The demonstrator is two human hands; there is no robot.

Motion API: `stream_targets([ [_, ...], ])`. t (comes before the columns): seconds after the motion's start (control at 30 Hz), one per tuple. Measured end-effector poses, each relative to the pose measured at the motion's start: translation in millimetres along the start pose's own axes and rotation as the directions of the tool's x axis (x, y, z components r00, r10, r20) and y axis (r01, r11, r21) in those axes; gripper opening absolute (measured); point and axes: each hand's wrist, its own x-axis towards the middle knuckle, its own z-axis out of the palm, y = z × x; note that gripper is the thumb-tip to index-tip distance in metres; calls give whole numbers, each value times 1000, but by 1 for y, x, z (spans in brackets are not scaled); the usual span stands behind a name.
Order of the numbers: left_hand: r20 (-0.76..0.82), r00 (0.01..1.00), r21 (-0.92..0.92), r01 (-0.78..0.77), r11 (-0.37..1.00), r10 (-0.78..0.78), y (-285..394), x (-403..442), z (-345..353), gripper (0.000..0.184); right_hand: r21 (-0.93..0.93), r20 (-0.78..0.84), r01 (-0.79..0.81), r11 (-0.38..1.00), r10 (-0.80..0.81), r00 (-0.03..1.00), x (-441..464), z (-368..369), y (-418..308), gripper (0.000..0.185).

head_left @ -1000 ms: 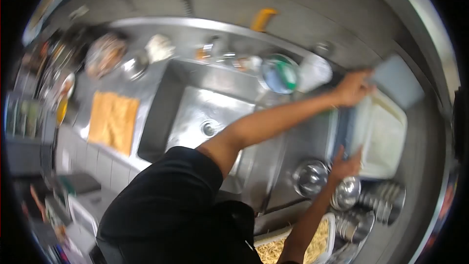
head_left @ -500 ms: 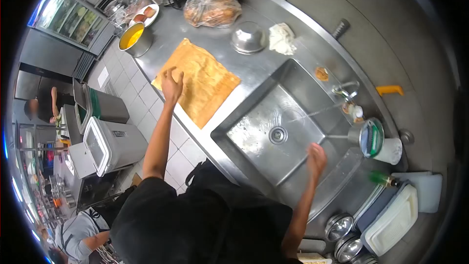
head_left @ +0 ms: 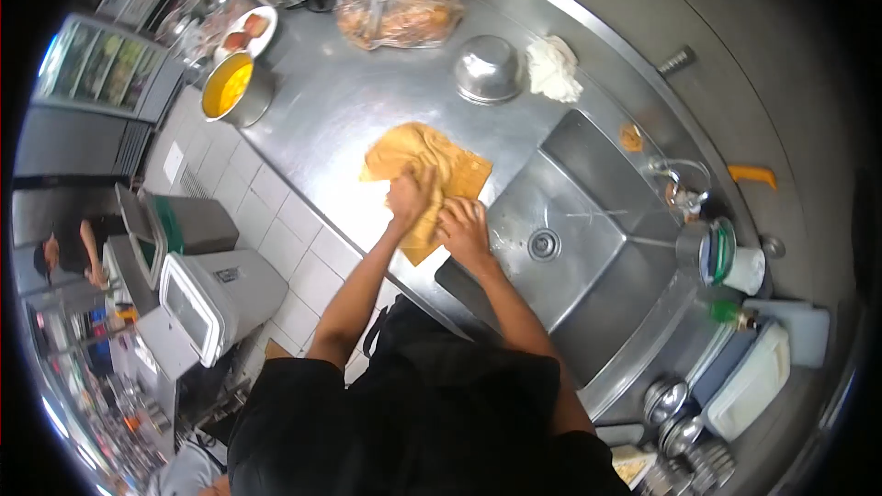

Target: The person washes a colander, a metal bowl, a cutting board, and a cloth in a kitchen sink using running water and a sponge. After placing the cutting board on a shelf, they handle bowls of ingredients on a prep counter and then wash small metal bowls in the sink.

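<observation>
Cloth, orange, rectangular, 1: bunched, on steel counter beside sink. Left hand, right hand: on cloth, fingers part-curled; grip unclear. Apparent step: gathering; further gathering calls for 2-handed control.

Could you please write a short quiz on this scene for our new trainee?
1. True or false: between the left hand and the right hand, the orange cloth lies perfectly smooth and flat.
2. Which of these is nearest the upturned metal bowl: (a) the green bottle, (b) the crumpled white cloth, or (c) the gray bins?
3. Fill in the blank: the contents of the metal pot are ____ in colour.

Key: 1. False; it is bunched and folded. 2. b. 3. Yellow.
</observation>
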Motion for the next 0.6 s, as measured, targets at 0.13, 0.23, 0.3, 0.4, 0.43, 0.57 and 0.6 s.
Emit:
stream_targets([
  [0.13,484,840,-538,66,841,244,97,-24,36,53,-177,-79,-260,949,250,965,-51,-45,56,12],
  [0.23,343,824,-728,-70,682,451,172,-26,84,48,214,-358,-596,774,630,689,-115,-102,127,19],
  [0.3,407,704,-593,-282,755,582,233,-44,98,44,46,-440,-694,719,638,632,-153,-166,163,36],
  [0.4,483,381,-413,-695,588,789,296,-61,151,44,202,-684,-538,818,511,520,-129,-261,151,62],
  [0.43,485,365,-417,-702,577,795,315,-68,162,44,204,-694,-544,814,512,506,-120,-284,143,62],
  [0.57,417,5,-462,-860,216,909,376,-90,167,50,398,-375,-454,797,593,713,-127,-320,178,65],
  [0.6,474,-27,-385,-905,179,880,387,-89,157,51,528,-167,-495,690,656,737,-135,-320,198,65],
])
